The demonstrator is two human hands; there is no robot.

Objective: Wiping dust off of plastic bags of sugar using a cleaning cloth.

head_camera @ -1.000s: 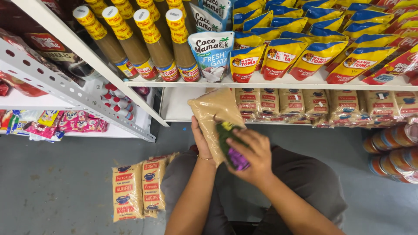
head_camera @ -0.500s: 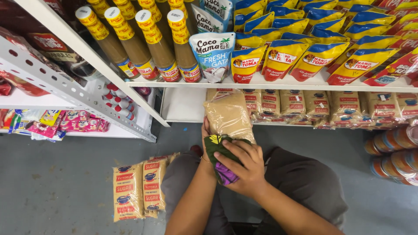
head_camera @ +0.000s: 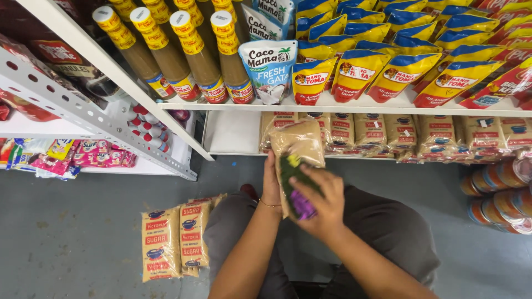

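Observation:
A clear bag of brown sugar (head_camera: 299, 145) is upright in front of the lowest shelf, held from behind and below by my left hand (head_camera: 271, 185). My right hand (head_camera: 324, 200) presses a green and purple cloth (head_camera: 295, 185) against the front of the bag. The bag's top reaches the row of matching sugar bags (head_camera: 388, 133) on the bottom shelf (head_camera: 233, 135).
Two or three sugar bags (head_camera: 172, 239) lie on the grey floor at my left. Brown sauce bottles (head_camera: 183, 58) and yellow-blue pouches (head_camera: 399, 69) fill the upper shelf. A white perforated rack (head_camera: 94, 116) juts out at left. Stacked cans (head_camera: 499, 194) sit at right.
The bag has gone from tilted to upright and moved closer to the bottom shelf. My right hand with the cloth has slid along its front.

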